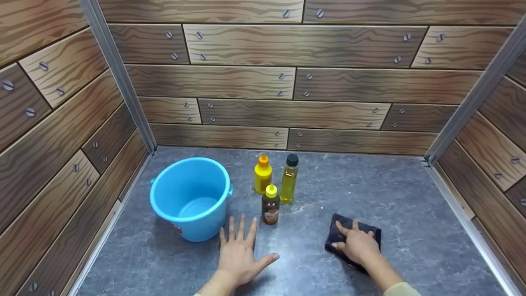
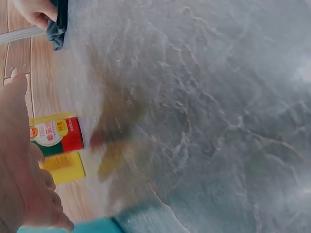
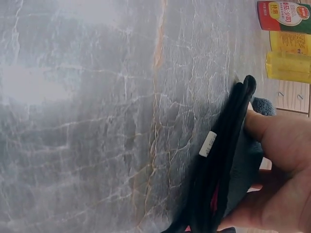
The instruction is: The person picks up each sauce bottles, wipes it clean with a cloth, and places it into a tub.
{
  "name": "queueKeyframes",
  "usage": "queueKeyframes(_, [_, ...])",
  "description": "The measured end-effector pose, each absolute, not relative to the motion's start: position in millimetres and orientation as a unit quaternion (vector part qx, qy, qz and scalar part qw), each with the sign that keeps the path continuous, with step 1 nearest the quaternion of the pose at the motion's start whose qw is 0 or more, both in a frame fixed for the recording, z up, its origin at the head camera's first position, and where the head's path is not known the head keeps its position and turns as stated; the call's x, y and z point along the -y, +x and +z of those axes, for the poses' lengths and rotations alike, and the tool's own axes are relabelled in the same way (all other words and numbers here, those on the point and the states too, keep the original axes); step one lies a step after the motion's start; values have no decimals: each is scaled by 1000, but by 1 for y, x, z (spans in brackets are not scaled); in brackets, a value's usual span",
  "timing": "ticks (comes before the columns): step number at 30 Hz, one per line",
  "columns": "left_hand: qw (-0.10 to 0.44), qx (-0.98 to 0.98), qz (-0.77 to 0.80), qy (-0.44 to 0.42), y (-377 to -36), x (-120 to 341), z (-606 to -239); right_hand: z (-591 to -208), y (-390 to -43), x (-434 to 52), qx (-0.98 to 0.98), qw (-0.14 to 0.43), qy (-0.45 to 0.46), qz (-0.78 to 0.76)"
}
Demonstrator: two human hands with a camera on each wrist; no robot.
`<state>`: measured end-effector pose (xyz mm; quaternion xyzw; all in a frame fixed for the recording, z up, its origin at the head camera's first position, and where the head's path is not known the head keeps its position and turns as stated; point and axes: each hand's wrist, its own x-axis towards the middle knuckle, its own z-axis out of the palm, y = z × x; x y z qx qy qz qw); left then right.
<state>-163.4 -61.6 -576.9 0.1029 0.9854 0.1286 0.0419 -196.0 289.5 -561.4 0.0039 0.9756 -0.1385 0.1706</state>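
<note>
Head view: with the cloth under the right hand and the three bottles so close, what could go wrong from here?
1. The dark folded cloth under the right hand could, if swept leftward, knock the brown bottle, which stands nearest.
2. That bottle might topple into the yellow bottle and the oil bottle close behind it.
3. The left hand, flat beside the blue bucket, could nudge it.

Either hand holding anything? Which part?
Right hand presses flat on the folded dark cloth, on its top face, without gripping. Left hand lies open on the table, holding nothing.
</note>
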Motion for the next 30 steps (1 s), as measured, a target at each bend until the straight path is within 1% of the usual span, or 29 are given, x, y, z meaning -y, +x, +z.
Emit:
queueKeyframes(9, [32, -983, 156, 88, -169, 57, -569, -566, -189, -289, -985, 112, -13, -131])
queueKeyframes(18, [44, -973, 212, 77, -180, 53, -555, -571, -183, -284, -991, 64, 2, -119])
queueKeyframes(30, [2, -929, 362, 71, -193, 43, -528, -569, -172, -283, -989, 27, -10, -145])
